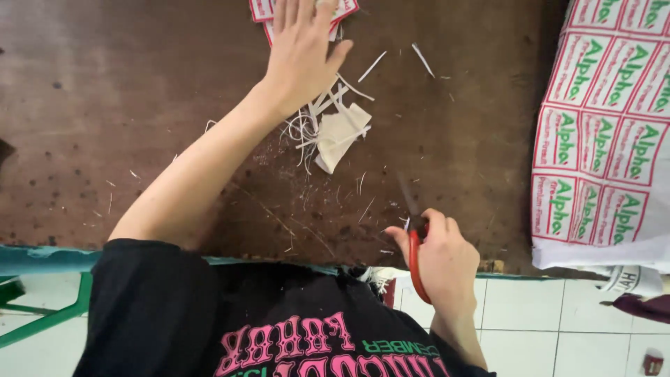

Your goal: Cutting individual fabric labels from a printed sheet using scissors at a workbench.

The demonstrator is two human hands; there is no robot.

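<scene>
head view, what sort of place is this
Probably a small workshop or home work spot for cutting printed labels. A worn brown table is strewn with paper trimmings, uncut label sheets lie at its side, and the right hand holds red-handled scissors. The floor is white tile.

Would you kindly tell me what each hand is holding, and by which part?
The right hand grips scissors by their red handle. The left hand holds nothing; it rests flat on cut printed labels at the table's far edge.
</scene>
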